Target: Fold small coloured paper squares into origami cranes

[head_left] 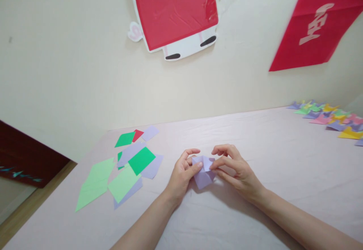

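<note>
Your left hand (181,174) and right hand (239,172) pinched the lilac paper (202,176) at mid-table (269,189) from 9 and 3 o'clock, fingertips closed on its flaps, seemingly to steady the creases, with spare sheets (124,170) at 9 o'clock and folded pieces (331,118) at 2 o'clock.

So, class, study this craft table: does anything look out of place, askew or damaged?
The loose coloured sheets beside the left hand lie overlapping at odd angles, not stacked. The lilac paper pinched by it and the right hand looks untorn; nothing spilled.
</note>
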The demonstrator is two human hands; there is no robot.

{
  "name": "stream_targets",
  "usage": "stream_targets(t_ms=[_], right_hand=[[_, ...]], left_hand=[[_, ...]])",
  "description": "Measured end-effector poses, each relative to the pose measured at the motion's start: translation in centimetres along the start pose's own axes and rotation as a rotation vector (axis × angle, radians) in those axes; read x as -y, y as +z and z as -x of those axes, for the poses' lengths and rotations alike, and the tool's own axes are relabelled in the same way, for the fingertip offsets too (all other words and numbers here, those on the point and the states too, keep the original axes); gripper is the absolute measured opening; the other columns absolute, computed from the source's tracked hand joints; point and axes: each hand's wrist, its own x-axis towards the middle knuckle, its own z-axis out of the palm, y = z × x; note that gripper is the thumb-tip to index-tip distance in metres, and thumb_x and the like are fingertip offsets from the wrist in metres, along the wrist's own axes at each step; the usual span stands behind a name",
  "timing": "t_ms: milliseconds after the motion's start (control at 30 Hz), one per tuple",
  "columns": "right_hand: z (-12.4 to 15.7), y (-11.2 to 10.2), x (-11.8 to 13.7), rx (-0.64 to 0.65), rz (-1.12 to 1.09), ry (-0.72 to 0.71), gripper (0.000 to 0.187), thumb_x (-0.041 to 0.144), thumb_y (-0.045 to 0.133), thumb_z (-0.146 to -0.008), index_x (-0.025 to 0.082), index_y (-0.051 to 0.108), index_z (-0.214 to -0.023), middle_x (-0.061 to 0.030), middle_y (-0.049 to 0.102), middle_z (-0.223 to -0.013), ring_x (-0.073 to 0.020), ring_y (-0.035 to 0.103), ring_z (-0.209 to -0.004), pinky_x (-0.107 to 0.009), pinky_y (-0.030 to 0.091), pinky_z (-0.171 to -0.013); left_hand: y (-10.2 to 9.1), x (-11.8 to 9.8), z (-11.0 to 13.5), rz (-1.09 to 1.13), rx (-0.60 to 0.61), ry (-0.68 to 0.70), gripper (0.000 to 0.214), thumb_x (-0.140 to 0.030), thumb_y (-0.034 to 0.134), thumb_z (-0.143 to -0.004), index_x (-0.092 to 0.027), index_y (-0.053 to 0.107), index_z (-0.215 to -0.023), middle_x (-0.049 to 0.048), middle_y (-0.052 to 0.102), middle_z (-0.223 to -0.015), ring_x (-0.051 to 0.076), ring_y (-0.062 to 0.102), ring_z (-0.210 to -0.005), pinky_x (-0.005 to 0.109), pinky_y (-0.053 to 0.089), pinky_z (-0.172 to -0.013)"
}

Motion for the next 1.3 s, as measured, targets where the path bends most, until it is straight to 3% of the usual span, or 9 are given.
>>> stream_targets(t_ms=[167, 333, 467, 567, 900, 1033, 1167, 1300], right_hand=[[-0.12, -0.05, -0.07, 0.017, -0.039, 0.002, 0.013, 0.012, 0.057, -0.089, 0.024, 0.063, -0.088, -0.0037, 0.061, -0.094, -0.0192, 0.054, -0.094, -0.032, 0.042, -0.084], [-0.19, -0.1, -0.21, 0.018, -0.139, 0.109, 0.01, 0.016, 0.057, -0.09, 0.022, 0.062, -0.085, -0.001, 0.063, -0.081, -0.0177, 0.055, -0.084, -0.03, 0.042, -0.079], [-0.17, -0.03, -0.36, 0.027, -0.25, 0.268, 0.009, 0.021, 0.058, -0.089, 0.021, 0.064, -0.083, -0.0008, 0.061, -0.078, -0.016, 0.055, -0.076, -0.028, 0.042, -0.071], [-0.12, 0.07, -0.51, 0.043, -0.319, 0.349, 0.01, 0.024, 0.06, -0.088, 0.019, 0.066, -0.082, -0.0001, 0.06, -0.075, -0.0144, 0.053, -0.07, -0.026, 0.042, -0.066], [-0.25, 0.13, -0.3, 0.061, -0.384, 0.303, 0.019, 0.035, 0.061, -0.091, 0.019, 0.069, -0.083, -0.0034, 0.064, -0.077, -0.0171, 0.058, -0.076, -0.029, 0.045, -0.07], [-0.25, -0.05, -0.23, 0.043, -0.364, 0.304, 0.023, 0.039, 0.058, -0.092, 0.019, 0.068, -0.087, -0.0037, 0.062, -0.081, -0.017, 0.058, -0.078, -0.029, 0.044, -0.071], [-0.11, 0.21, 0.03, 0.061, -0.349, 0.342, 0.027, 0.043, 0.064, -0.086, 0.019, 0.063, -0.098, -0.0031, 0.058, -0.087, -0.015, 0.055, -0.072, -0.027, 0.045, -0.065], [-0.07, 0.59, 0.2, 0.067, -0.319, 0.404, 0.019, 0.036, 0.066, -0.085, 0.018, 0.061, -0.088, -0.0004, 0.055, -0.08, -0.0126, 0.05, -0.065, -0.025, 0.041, -0.06]], left_hand=[[0.22, -0.31, 0.27, -0.033, 0.015, 0.057, 0.046, -0.033, 0.078, -0.075, -0.021, 0.055, -0.113, 0.0055, 0.06, -0.11, 0.014, 0.06, -0.083, 0.025, 0.048, -0.074], [0.34, -0.61, 0.41, -0.222, 0.048, 0.105, 0.033, -0.033, 0.077, -0.076, -0.023, 0.069, -0.105, 0.0067, 0.05, -0.132, 0.014, 0.058, -0.088, 0.026, 0.047, -0.078], [0.37, -0.32, 0.22, -0.364, 0.073, 0.219, 0.022, -0.032, 0.076, -0.076, -0.022, 0.073, -0.095, 0.0071, 0.058, -0.116, 0.021, 0.056, -0.103, 0.028, 0.044, -0.085], [0.43, -0.11, 0.17, -0.428, 0.058, 0.28, 0.018, -0.031, 0.074, -0.078, -0.021, 0.072, -0.093, 0.0059, 0.062, -0.103, 0.022, 0.056, -0.103, 0.03, 0.042, -0.088], [0.76, 0.17, 0.35, -0.481, -0.07, 0.336, 0.01, -0.03, 0.072, -0.08, -0.021, 0.069, -0.084, 0.0055, 0.061, -0.1, 0.022, 0.057, -0.1, 0.03, 0.042, -0.089], [0.61, 0.12, 0.42, -0.493, -0.101, 0.347, 0.008, -0.028, 0.07, -0.082, -0.021, 0.067, -0.085, 0.0028, 0.06, -0.092, 0.019, 0.058, -0.09, 0.027, 0.044, -0.081], [0.71, 0.18, 0.51, -0.511, -0.152, 0.331, 0.009, -0.029, 0.069, -0.083, -0.021, 0.065, -0.086, 0.0012, 0.061, -0.087, 0.017, 0.057, -0.083, 0.025, 0.044, -0.076], [0.98, 0.23, 0.66, -0.517, -0.142, 0.296, 0.011, -0.03, 0.069, -0.083, -0.019, 0.065, -0.085, 0.001, 0.062, -0.083, 0.016, 0.058, -0.079, 0.024, 0.044, -0.073]])
